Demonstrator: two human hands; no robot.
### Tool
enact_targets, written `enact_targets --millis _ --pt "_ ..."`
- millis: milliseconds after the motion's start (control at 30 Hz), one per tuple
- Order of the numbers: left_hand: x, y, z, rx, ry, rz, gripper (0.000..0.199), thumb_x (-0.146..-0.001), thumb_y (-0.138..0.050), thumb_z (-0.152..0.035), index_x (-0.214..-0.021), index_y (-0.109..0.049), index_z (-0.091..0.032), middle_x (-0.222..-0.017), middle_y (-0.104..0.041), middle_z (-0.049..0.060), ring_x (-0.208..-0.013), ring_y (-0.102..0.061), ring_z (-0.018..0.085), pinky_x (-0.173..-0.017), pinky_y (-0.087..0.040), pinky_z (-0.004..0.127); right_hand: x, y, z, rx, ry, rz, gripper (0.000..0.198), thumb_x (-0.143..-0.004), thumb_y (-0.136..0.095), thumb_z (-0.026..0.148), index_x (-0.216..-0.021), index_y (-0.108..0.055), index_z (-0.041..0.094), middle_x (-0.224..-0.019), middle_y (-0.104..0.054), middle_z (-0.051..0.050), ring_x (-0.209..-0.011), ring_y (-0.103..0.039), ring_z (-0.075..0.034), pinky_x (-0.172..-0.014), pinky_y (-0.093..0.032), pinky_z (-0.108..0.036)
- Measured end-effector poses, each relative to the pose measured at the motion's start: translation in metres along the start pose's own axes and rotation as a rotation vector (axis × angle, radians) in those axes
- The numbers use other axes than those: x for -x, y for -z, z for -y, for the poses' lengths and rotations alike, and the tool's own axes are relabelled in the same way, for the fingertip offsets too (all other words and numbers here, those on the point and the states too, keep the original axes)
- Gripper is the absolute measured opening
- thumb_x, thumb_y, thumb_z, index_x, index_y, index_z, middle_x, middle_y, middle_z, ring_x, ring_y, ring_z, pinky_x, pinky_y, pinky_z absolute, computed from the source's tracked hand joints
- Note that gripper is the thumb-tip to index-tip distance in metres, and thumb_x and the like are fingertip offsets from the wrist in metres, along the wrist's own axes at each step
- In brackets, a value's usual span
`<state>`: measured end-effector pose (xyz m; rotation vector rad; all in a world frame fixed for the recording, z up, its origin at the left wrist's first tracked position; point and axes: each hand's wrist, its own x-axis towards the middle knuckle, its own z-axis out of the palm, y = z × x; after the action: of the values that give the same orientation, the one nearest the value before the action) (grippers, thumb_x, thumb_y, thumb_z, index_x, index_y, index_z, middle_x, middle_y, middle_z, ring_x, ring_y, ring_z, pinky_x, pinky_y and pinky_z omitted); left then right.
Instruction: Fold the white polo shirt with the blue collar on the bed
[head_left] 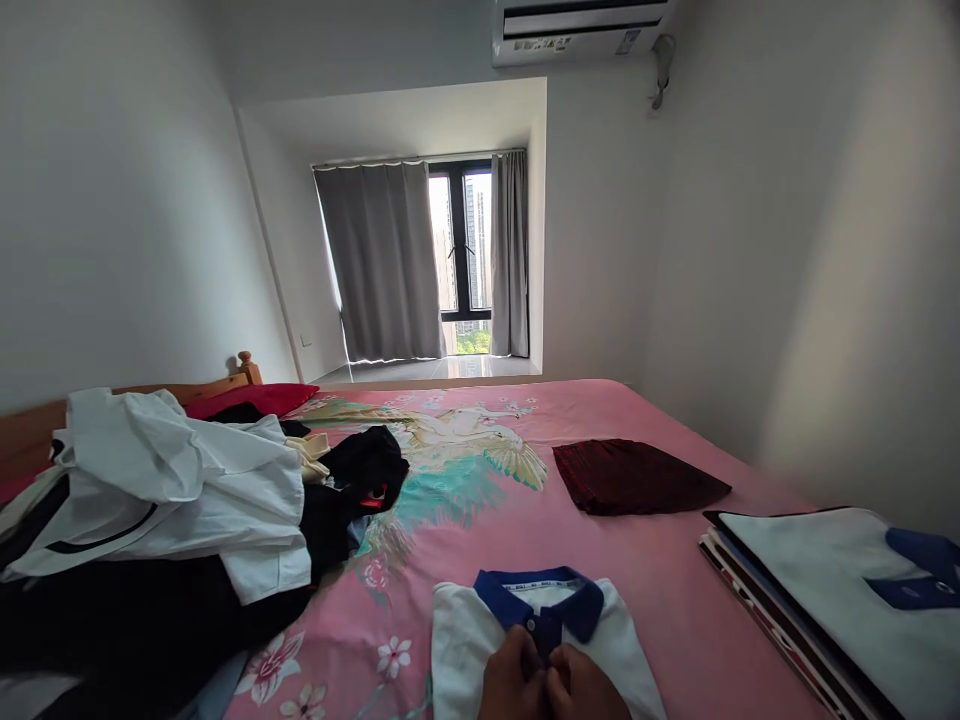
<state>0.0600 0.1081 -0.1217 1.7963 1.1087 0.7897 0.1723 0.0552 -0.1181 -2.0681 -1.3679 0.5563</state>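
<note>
A white polo shirt (459, 640) with a blue collar lies on the bed at the bottom centre, its collar pointing away from me. Both hands meet at its blue button placket, just below the top button. My left hand (514, 675) is closed, pinching the placket from the left side. Beside it, my right hand (581, 685) pinches the same placket from the right, fingers curled and partly hidden. The lower part of the shirt runs out of view.
At right stands a stack of folded clothes (817, 570) topped by another blue-collared white shirt. A dark red folded garment (634, 478) lies behind it. Loose clothes (180, 470) are heaped at left on the pink bedspread (480, 540). A window (461, 240) is at the back.
</note>
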Motion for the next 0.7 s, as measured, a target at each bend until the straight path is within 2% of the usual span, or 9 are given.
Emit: enact_targets --millis 100,233,467,600,700 --pt "0.003 0.001 -0.001 0.051 -0.003 0.012 0.014 -0.066 -0.049 -0.007 -0.069 -0.043 -0.019 -0.065 -0.049 -0.002 -0.065 -0.047 0.013 -0.061 -0.034 0.023 0.007 0.012 0.006 -0.118 0.011 0.061 0.023 -0.086 -0.038 0.027 -0.078 -0.058 0.021 -0.086 -0.066 -0.002 -0.082 -0.060 -0.015 -0.070 -0.038 -0.023" --pt "0.005 0.000 0.001 0.081 -0.043 -0.020 0.011 -0.067 -0.049 -0.009 -0.068 -0.043 -0.018 -0.064 -0.048 -0.003 -0.062 -0.043 0.011 -0.059 -0.033 0.022 0.010 0.020 0.006 -0.233 0.036 0.040 0.031 -0.088 -0.035 0.031 -0.071 -0.059 0.019 -0.077 -0.066 -0.003 -0.074 -0.058 -0.016 -0.065 -0.037 -0.023" --pt "0.005 -0.001 0.004 0.074 -0.090 -0.037 0.011 -0.073 -0.048 -0.014 -0.064 -0.042 -0.017 -0.062 -0.045 -0.002 -0.061 -0.039 0.011 -0.058 -0.031 0.023 0.001 0.012 0.004 -0.234 -0.015 0.025 0.012 -0.072 -0.047 0.016 -0.068 -0.058 0.019 -0.069 -0.064 0.000 -0.069 -0.059 -0.014 -0.061 -0.036 -0.022" --pt "0.003 -0.002 0.009 0.080 -0.102 -0.032 0.009 -0.072 -0.046 -0.012 -0.065 -0.044 -0.017 -0.063 -0.047 -0.002 -0.062 -0.040 0.011 -0.059 -0.032 0.023 0.003 0.014 0.007 -0.178 0.006 0.031 0.008 -0.069 -0.047 0.015 -0.067 -0.055 0.018 -0.067 -0.062 0.000 -0.066 -0.057 -0.014 -0.058 -0.034 -0.023" --pt "0.000 -0.001 0.010 0.158 -0.053 -0.012 0.009 -0.070 -0.050 -0.013 -0.065 -0.044 -0.017 -0.063 -0.045 -0.003 -0.063 -0.040 0.010 -0.058 -0.032 0.022 0.007 0.016 0.009 -0.170 0.040 0.018 0.004 -0.069 -0.049 0.020 -0.069 -0.053 0.019 -0.068 -0.062 0.000 -0.066 -0.056 -0.015 -0.057 -0.031 -0.023"
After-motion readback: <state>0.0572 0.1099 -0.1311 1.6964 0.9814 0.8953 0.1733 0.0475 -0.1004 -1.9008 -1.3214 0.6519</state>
